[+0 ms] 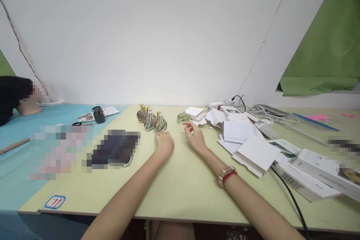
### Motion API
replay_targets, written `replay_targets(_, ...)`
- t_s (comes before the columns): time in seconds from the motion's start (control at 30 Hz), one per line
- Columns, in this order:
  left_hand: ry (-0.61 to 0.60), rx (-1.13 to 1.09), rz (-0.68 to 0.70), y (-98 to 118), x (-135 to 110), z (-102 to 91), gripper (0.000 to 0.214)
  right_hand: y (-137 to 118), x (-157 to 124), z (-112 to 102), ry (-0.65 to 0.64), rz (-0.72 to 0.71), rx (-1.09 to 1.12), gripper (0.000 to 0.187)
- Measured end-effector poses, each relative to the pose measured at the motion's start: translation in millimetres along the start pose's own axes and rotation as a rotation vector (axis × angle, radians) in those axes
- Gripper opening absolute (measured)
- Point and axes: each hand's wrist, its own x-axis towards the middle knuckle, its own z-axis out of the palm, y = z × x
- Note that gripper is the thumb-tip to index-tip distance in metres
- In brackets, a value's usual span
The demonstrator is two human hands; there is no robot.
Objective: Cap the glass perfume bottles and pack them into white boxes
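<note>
My left hand [164, 143] rests on the pale green table [180, 191] with its fingers curled under, just in front of a cluster of small round glass bottles [152, 120] with gold and silver caps. My right hand [195, 137] lies beside it, fingers loosely spread and holding nothing, a bead and red-cord bracelet on the wrist. A single round glass bottle [183, 117] stands just beyond the right hand's fingertips, apart from them.
White folded cartons and paper sheets [247, 142] pile up at the right, with printed boxes [315, 172], white cables [270, 116] and a black cable [292, 202]. A dark jar [99, 114] and scissors sit on a blue cloth [17, 157] at the left. Another person's arm [19, 101] is at far left.
</note>
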Motion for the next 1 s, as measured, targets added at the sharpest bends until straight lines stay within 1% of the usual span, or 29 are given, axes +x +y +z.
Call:
replay_targets(0.1,-0.071,0.072,-0.212,-29.4,12.8,-17.6,0.024,1.7,-0.3,-4.2,0.018,0.02,0.007,0.027)
replay_targets(0.13,-0.079,0.096,-0.275,-40.7,16.9,-24.6,0.028,2.1,-0.6,-5.4,0.024,0.024,0.01,0.027)
replay_targets(0.23,-0.073,0.166,-0.443,-71.0,25.0,-42.1,0.049,2.6,-1.2,-7.0,0.034,0.021,0.011,0.028)
replay_targets(0.33,-0.135,0.196,-0.546,-88.7,26.8,-49.5,0.057,2.6,-1.2,-6.2,0.03,0.009,0.009,0.028)
replay_targets(0.47,-0.233,0.21,-0.579,-97.6,27.4,-50.7,0.057,2.7,-0.5,-6.6,0.023,0.006,0.013,0.029)
replay_targets(0.63,-0.316,0.208,-0.576,-108.3,28.3,-56.1,0.071,3.5,-0.1,-8.8,0.041,0.0,0.016,0.031)
replay_targets(0.7,-0.341,0.206,-0.58,-113.1,27.3,-59.8,0.074,4.0,0.0,-8.8,0.044,0.0,0.012,0.031)
replay_targets(0.77,-0.366,0.2,-0.579,-116.7,25.4,-64.2,0.069,4.3,-0.1,-8.4,0.04,0.003,0.016,0.031)
replay_targets(0.83,-0.399,0.188,-0.574,-118.6,23.2,-69.2,0.061,4.5,-0.4,-8.3,0.031,0.005,0.025,0.029)
replay_targets(1.0,-0.5,0.12,-0.587,-118.1,19.3,-78.9,0.043,5.3,-0.6,-8.3,0.02,0.006,0.039,0.027)
